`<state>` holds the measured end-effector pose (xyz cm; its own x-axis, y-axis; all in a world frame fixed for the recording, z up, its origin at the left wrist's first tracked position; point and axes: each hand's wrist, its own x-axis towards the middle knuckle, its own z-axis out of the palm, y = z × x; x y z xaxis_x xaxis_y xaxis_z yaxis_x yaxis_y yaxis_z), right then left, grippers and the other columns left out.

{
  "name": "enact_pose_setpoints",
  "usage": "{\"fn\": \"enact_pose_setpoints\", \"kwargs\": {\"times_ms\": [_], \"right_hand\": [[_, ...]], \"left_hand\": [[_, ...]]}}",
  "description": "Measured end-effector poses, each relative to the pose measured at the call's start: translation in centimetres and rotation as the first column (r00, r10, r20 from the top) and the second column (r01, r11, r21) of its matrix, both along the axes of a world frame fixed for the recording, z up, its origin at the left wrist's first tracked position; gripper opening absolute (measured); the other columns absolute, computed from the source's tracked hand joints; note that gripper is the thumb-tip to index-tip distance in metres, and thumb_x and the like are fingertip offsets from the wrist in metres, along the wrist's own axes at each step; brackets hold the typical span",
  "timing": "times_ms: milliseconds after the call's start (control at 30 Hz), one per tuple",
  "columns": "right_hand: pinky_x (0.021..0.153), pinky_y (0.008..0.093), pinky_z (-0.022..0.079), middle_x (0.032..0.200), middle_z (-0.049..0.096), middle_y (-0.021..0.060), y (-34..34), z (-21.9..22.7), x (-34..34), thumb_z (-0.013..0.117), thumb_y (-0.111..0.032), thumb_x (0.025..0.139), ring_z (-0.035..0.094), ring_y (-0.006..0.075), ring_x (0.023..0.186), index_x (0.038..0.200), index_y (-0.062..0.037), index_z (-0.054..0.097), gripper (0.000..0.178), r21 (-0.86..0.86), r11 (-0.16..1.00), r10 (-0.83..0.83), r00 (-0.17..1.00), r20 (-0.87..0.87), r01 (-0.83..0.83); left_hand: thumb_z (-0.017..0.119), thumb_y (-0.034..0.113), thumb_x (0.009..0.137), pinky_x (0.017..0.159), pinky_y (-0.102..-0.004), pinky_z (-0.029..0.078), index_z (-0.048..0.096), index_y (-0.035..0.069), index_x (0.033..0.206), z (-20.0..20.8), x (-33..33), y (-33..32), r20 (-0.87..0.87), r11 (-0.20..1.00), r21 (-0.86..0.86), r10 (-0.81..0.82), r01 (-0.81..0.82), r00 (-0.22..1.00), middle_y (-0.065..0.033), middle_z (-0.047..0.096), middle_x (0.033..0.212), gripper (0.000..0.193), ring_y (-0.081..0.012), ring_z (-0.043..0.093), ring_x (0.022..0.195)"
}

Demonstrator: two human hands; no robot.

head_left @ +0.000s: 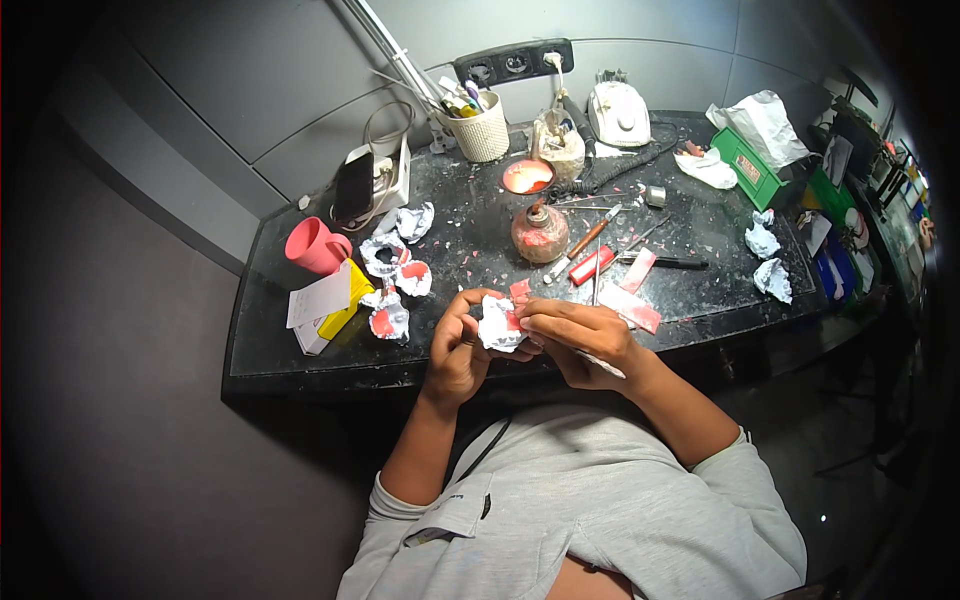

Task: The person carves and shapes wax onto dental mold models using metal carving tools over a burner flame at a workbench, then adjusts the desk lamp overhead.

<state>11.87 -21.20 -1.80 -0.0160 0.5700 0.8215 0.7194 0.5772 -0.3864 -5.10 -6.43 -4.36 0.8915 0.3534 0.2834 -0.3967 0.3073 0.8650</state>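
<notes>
Over the desk's front edge, my left hand is closed around a white plaster cast with pink wax on it. My right hand meets it from the right, fingertips pinched at the wax. A small pink wax piece sticks up above those fingertips. From beneath the same hand juts a slim tool with a whitish end; its other end is hidden. More white casts with pink wax lie to the left.
Beyond my hands stands a round, wax-stained burner. Right of it lie a red-handled knife, pink wax sheets and a black pen. A pink mug and yellow box stand left; a green box sits far right.
</notes>
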Motion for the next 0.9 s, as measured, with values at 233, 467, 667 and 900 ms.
{"fn": "enact_pose_setpoints", "kwargs": {"times_ms": [233, 467, 667, 900], "right_hand": [[0.081, 0.037, 0.062, 0.117, 0.07, 0.0201, -0.12, 0.03, 0.17, 0.071, 0.011, 0.078, 0.075, 0.0336, 0.097, 0.112, 0.004, 0.067, 0.035, -0.026, 1.0, -0.004, 1.0, 0.019, 0.005], [0.081, 0.037, 0.062, 0.118, 0.07, 0.0204, -0.22, -0.01, 0.34, 0.071, 0.011, 0.079, 0.075, 0.0336, 0.098, 0.113, 0.0046, 0.067, 0.036, -0.02, 1.0, 0.012, 1.0, 0.019, -0.011], [0.08, 0.0366, 0.062, 0.118, 0.07, 0.0206, -0.2, -0.27, 0.33, 0.07, 0.014, 0.078, 0.075, 0.0334, 0.097, 0.113, 0.005, 0.066, 0.036, -0.025, 0.999, 0.02, 1.0, -0.002, -0.02], [0.077, 0.0357, 0.062, 0.116, 0.071, 0.0199, -0.25, -0.39, 0.44, 0.07, 0.014, 0.077, 0.075, 0.0329, 0.093, 0.113, 0.0047, 0.066, 0.037, -0.031, 0.999, 0.03, 0.999, -0.016, -0.031]], "left_hand": [[0.038, 0.045, 0.108, 0.079, -0.0459, 0.064, 0.036, -0.007, 0.136, 0.1, 0.14, -0.36, -0.021, 0.997, 0.023, 0.07, -0.07, 0.997, -0.0269, 0.068, 0.105, 0.059, -0.0378, 0.075, 0.088], [0.044, 0.047, 0.106, 0.081, -0.0458, 0.064, 0.039, -0.004, 0.135, 0.04, 0.0, 0.15, 0.001, 1.0, -0.026, -0.008, 0.008, 1.0, -0.0259, 0.067, 0.111, 0.059, -0.0367, 0.074, 0.093], [0.039, 0.045, 0.108, 0.078, -0.0464, 0.065, 0.039, -0.007, 0.135, 0.19, 0.06, -0.18, -0.024, 0.999, -0.021, 0.043, -0.044, 0.999, -0.0252, 0.068, 0.106, 0.059, -0.0353, 0.075, 0.086], [0.04, 0.043, 0.109, 0.084, -0.0461, 0.063, 0.039, -0.005, 0.136, 0.68, -0.17, -0.08, -0.003, 0.998, -0.06, -0.021, 0.021, 1.0, -0.0252, 0.069, 0.108, 0.055, -0.035, 0.075, 0.092]]}}
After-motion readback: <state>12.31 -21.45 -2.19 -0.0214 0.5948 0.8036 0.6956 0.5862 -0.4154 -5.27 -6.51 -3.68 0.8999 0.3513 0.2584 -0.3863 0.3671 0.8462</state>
